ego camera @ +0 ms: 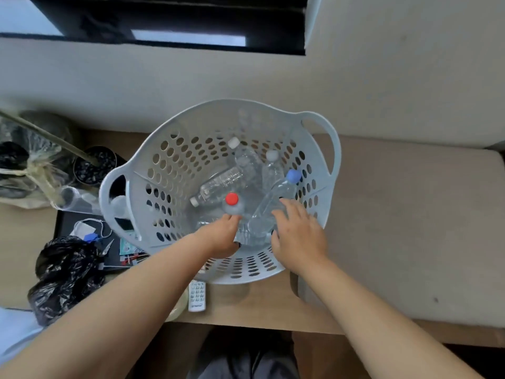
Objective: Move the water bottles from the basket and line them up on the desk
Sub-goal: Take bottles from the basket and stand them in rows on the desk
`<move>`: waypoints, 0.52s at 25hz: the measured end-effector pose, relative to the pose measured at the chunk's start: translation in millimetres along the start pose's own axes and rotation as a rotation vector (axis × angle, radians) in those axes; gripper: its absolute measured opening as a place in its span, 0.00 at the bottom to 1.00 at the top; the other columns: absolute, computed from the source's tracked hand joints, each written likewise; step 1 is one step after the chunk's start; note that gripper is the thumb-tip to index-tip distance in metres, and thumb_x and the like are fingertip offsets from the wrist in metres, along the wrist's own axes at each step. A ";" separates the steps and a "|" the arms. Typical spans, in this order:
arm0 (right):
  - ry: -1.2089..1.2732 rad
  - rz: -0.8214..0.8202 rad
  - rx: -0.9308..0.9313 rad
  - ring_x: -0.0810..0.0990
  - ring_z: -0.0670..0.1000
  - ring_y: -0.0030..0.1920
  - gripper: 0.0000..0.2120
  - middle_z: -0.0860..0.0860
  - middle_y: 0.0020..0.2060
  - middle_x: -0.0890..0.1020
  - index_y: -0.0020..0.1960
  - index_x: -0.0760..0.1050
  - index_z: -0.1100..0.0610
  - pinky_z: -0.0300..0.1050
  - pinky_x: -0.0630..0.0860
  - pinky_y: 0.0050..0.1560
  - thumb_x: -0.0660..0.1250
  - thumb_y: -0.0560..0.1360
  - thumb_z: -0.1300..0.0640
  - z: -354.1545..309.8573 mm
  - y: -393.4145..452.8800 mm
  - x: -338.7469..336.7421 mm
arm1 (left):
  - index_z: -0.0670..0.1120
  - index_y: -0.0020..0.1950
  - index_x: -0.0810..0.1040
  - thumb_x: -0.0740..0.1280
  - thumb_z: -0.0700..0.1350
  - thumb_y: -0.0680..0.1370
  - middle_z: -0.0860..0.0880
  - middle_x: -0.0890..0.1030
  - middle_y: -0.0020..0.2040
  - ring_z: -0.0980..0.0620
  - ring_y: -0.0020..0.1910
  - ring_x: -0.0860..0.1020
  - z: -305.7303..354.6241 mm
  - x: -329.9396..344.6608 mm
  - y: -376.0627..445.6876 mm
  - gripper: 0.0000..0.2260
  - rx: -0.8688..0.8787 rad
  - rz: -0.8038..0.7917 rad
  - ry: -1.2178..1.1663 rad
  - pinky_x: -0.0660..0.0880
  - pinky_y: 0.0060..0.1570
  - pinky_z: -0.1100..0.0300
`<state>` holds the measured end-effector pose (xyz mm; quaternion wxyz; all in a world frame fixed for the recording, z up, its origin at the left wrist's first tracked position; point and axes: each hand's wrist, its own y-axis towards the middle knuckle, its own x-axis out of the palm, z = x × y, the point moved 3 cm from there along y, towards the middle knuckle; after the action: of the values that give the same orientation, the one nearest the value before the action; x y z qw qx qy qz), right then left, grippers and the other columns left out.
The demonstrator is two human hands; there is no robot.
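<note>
A pale blue perforated basket (175, 149) with two handles stands on the wooden desk (273, 307). Several clear plastic bottles lie inside it: one with a red cap (231, 199), one with a blue cap (293, 176), and others with white caps (233, 142). My left hand (222, 236) reaches into the basket and wraps around the lower body of the red-capped bottle. My right hand (297, 233) rests on the blue-capped bottle (269, 206), fingers spread over its body.
A black plastic bag (65, 272), a face mask (84, 228), scissors and papers lie at the left. A white remote (197, 295) lies by the basket's near rim. A dark pot with a plant stem (94, 165) stands at back left. A beige surface (410, 228) lies to the right.
</note>
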<state>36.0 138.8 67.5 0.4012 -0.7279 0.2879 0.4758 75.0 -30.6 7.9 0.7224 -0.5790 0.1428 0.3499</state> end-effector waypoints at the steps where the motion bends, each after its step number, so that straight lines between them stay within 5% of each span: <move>1: 0.005 0.031 0.013 0.74 0.57 0.67 0.20 0.56 0.65 0.77 0.59 0.79 0.58 0.50 0.77 0.57 0.71 0.67 0.56 -0.4 -0.1 2.3 | 0.42 0.77 0.53 0.65 0.47 0.79 0.40 0.65 0.72 0.39 0.67 0.71 -4.9 3.5 14.1 0.32 -0.033 -0.032 0.025 0.70 0.62 0.48; 5: 0.072 0.154 0.074 0.80 0.56 0.59 0.15 0.55 0.56 0.82 0.49 0.82 0.58 0.48 0.79 0.46 0.72 0.62 0.58 2.0 2.3 6.4 | 0.41 0.75 0.57 0.67 0.47 0.77 0.39 0.67 0.70 0.39 0.66 0.72 -15.0 29.2 60.7 0.31 -0.120 -0.150 0.092 0.72 0.61 0.49; 13: 0.051 0.181 0.101 0.80 0.56 0.59 0.12 0.54 0.56 0.82 0.46 0.82 0.57 0.47 0.78 0.45 0.69 0.64 0.56 0.2 3.4 4.8 | 0.44 0.71 0.62 0.69 0.48 0.74 0.44 0.68 0.70 0.43 0.69 0.67 -29.3 68.9 109.9 0.28 -0.180 -0.147 0.371 0.67 0.66 0.43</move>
<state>35.1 137.0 61.9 0.3851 -0.6897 0.3861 0.4764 56.3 -25.4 -123.7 0.6526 -0.7046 0.1990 0.1951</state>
